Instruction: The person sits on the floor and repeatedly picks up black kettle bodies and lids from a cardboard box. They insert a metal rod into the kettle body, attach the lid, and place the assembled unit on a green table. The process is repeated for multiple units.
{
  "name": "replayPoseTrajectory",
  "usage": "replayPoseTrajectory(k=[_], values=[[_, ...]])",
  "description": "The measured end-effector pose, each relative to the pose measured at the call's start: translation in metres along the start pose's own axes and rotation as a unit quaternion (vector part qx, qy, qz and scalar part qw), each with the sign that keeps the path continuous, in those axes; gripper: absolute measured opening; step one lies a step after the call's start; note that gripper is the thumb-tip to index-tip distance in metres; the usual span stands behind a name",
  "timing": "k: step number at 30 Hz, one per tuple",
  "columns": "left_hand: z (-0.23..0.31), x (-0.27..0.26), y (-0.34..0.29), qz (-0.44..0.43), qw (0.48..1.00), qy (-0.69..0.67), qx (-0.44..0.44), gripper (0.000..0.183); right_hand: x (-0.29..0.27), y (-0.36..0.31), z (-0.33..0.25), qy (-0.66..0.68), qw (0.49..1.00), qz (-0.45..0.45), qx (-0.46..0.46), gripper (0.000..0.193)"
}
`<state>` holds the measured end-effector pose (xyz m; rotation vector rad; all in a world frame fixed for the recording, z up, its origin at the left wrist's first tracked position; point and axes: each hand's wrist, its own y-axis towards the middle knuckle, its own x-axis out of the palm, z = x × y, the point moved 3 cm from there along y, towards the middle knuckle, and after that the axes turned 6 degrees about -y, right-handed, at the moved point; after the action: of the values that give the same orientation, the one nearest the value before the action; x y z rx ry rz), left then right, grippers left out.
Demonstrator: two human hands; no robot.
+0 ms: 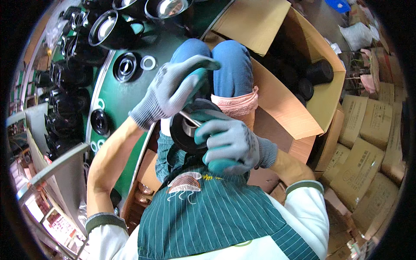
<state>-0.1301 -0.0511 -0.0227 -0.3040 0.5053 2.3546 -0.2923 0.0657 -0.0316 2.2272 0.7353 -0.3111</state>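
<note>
At a black disc point(184, 139) are 2 hands point(171, 86) point(232, 143) — right apparently gripping.

The head view looks steeply down from the wearer's own head (the left one of two fisheye cameras worn side by side), upright and unmirrored. It faces over the apron point(208, 216), along the bottom, toward the jeans-clad knees point(234, 69) higher up. Both hands, left point(173, 86) and right point(232, 141), fall close around mid-picture. The wide lens also takes in the green surface point(125, 93) leftward, its edge bowed, and, farther off, cartons point(362, 169) rightward, within a dark round border.
</note>
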Motion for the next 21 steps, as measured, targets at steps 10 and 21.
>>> replayPoseTrajectory(k=[10,21], values=[[-0.048,0.043,0.071,-0.172,0.968,-0.128,0.133,0.049,0.061,0.087,0.005,-0.192,0.966,-0.171,-0.042,0.03],[0.013,-0.015,0.008,-0.217,0.916,0.287,-0.179,0.074,0.026,0.073,0.001,0.062,0.997,0.009,-0.034,0.047]])
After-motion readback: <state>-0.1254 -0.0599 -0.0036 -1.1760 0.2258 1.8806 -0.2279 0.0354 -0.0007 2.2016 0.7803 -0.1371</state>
